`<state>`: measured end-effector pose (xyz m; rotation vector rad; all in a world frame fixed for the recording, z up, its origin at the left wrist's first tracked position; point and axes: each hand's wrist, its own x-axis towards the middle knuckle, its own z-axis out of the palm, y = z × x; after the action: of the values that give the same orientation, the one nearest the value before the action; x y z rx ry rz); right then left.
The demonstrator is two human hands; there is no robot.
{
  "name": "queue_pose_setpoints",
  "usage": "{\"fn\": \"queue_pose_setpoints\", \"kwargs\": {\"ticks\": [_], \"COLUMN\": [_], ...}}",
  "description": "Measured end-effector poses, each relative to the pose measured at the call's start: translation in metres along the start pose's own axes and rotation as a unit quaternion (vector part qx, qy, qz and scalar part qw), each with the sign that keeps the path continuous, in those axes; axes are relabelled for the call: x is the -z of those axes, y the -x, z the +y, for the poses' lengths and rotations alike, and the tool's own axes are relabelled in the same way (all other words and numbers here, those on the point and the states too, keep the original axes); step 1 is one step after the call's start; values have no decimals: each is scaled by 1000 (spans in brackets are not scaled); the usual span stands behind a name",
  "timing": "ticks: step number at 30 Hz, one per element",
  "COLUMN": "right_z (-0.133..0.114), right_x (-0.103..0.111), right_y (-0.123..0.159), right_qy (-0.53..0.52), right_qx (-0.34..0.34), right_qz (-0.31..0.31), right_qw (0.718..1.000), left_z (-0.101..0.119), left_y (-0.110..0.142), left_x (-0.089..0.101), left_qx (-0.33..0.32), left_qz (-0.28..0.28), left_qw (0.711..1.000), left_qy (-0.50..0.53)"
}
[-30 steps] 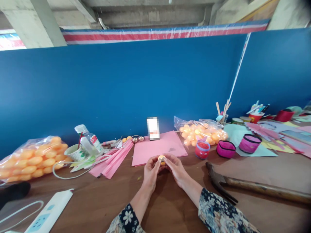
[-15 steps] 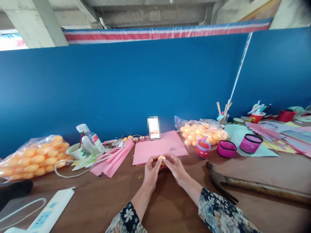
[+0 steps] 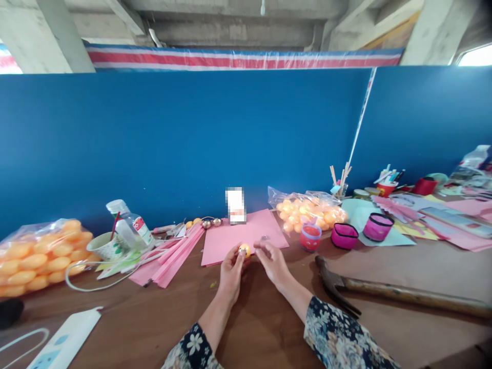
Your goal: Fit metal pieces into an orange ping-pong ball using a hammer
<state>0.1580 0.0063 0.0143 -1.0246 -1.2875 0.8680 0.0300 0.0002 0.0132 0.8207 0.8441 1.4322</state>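
Ball (image 3: 246, 250): pale patch towards 9 o'clock; long axis unclear.
Left hand (image 3: 231, 270): nearly closed, pinching ball.
Right hand (image 3: 273, 261): half-open at ball's 3 o'clock, contents unclear.

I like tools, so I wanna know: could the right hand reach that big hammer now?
Probably yes. The right hand looks apart from the orange ball in the left hand, and I see nothing between it and the hammer, whose handle looks uncovered.

Orange-ball bags (image 3: 36, 261): two
Claw hammer (image 3: 392, 288): one
Black-trimmed pink containers (image 3: 377, 228): two
Power strip (image 3: 71, 333): one
Floral sleeves (image 3: 338, 334): two
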Motion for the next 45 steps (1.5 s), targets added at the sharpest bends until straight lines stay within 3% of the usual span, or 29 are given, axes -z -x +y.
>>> {"fn": "queue_pose_setpoints", "kwargs": {"ticks": [3, 6, 14, 22, 29, 36, 45], "right_z": [0, 3, 7, -1, 2, 4, 6], "right_x": [21, 38, 39, 18, 10, 10, 9], "right_y": [-10, -20, -37, -44, -45, -42, -32], "right_qy": [127, 294, 448, 535, 586, 578, 482], "right_qx": [43, 13, 29, 84, 72, 78, 96], "right_qz": [81, 110, 55, -75, -90, -76, -35], "right_qw": [988, 949, 892, 838, 802, 809, 870], "left_z": [-2, -4, -12, -12, -11, -9, -8], "left_y": [-1, -1, -7, -7, -5, -4, -4], "left_x": [0, 0, 5, 5, 4, 3, 3], "left_qx": [0, -8, -22, -28, -38, -43, -27], "left_qz": [21, 28, 28, 26, 16, 17, 17], "left_qw": [1000, 1000, 999, 999, 999, 998, 999], "left_qy": [6, 4, -20, -18, -34, -40, -43]}}
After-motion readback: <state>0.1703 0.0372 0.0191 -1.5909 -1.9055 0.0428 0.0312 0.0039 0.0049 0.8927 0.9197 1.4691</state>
